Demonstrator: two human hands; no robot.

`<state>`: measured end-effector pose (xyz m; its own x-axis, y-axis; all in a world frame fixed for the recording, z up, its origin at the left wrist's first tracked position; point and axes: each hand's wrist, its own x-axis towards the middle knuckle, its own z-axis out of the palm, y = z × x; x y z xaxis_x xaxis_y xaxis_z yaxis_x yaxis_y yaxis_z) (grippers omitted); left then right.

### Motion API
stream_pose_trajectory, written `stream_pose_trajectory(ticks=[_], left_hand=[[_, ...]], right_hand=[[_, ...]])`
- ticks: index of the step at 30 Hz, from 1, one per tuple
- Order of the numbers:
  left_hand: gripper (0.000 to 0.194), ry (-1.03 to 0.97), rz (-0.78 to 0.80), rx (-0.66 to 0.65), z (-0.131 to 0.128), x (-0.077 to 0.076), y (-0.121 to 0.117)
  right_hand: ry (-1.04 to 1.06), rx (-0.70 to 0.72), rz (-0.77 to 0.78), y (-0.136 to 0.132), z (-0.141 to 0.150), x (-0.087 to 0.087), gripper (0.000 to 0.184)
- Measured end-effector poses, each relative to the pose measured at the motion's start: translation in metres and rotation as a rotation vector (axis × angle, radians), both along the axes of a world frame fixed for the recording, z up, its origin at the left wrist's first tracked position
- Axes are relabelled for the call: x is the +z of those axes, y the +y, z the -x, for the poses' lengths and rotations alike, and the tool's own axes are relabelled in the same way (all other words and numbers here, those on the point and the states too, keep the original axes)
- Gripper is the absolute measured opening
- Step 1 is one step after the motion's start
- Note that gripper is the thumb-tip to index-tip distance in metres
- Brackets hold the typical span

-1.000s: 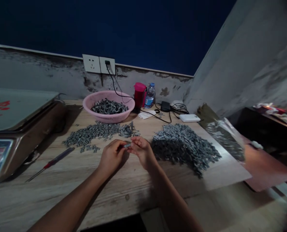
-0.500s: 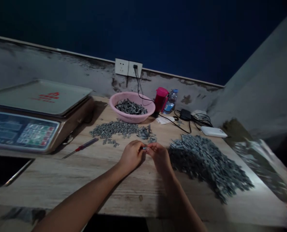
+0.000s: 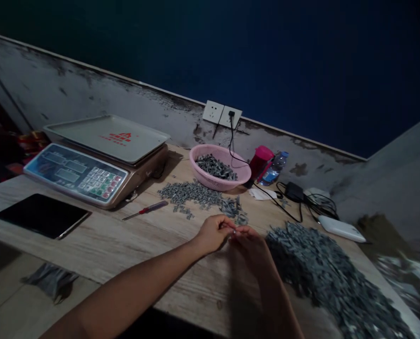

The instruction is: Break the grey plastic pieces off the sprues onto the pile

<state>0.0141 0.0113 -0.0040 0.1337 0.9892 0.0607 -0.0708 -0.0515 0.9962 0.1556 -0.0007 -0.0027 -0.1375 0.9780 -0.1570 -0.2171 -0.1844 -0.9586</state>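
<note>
My left hand (image 3: pixel 215 231) and my right hand (image 3: pixel 249 240) meet fingertip to fingertip above the wooden table. Both are closed in a pinch around a tiny grey piece (image 3: pixel 234 232), mostly covered by the fingers; its exact kind is too small to make out. Just beyond my hands lies a spread of small grey pieces (image 3: pixel 192 193), with a looser cluster of larger grey pieces (image 3: pixel 233 207) at its right end. To the right of my right hand rises a big heap of grey pieces (image 3: pixel 323 263). Behind, a pink basket (image 3: pixel 219 183) holds more grey pieces.
A weighing scale (image 3: pixel 107 141) stands at the left, with a dark tablet (image 3: pixel 42 216) before it. A screwdriver (image 3: pixel 145 210) lies near the scale. Along the wall are a pink cup (image 3: pixel 261 162), a water bottle (image 3: pixel 274 169), black cables (image 3: pixel 319 202) and a white box-shaped device (image 3: pixel 341 229).
The view has swung left, so everything sits farther right and more of the scale and tablet shows. My hands stay together, fingers pinched, with the right hand turned slightly more palm down.
</note>
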Motion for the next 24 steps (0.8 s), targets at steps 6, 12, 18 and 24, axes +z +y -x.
stream_pose_trajectory(ticks=[6, 12, 18, 24], left_hand=[[0.009, 0.059, -0.036, -0.035, 0.001, 0.007, -0.005], [0.014, 0.459, -0.457, -0.069, 0.007, 0.0, -0.004], [0.011, 0.706, -0.619, -0.072, 0.008, -0.01, -0.002], [0.011, 0.761, -0.629, -0.053, 0.006, -0.005, -0.01]], right_hand=[[-0.027, 0.019, -0.009, 0.001, -0.001, 0.004, 0.025], [-0.109, 0.023, -0.054, 0.004, -0.005, -0.007, 0.027], [-0.481, -0.082, -0.22, 0.004, 0.003, -0.014, 0.022], [-0.761, -0.257, -0.362, -0.015, -0.003, -0.004, 0.013]])
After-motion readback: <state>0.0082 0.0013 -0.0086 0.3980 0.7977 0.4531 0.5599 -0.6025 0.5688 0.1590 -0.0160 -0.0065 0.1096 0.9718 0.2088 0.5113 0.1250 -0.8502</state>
